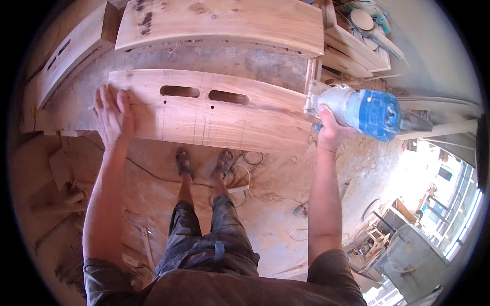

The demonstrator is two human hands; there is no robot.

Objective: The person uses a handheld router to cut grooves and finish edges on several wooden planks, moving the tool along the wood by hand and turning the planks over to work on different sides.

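A pale wooden board lies across in front of me, with two long rounded slots and two small round holes in it. Pencil lines run over its face. My left hand rests at the board's left end, fingers stretched out and apart. At the opposite end, my right hand is wrapped round the silver body of a blue-topped trim router. The router is tipped on its side, its base towards the board's right edge. Whether its bit touches the wood is hidden.
Behind the board is a thick wooden panel on the dusty bench. Another slotted board stands at the left. Wooden boxes with tools sit at the far right. Cables trail across the floor near my feet.
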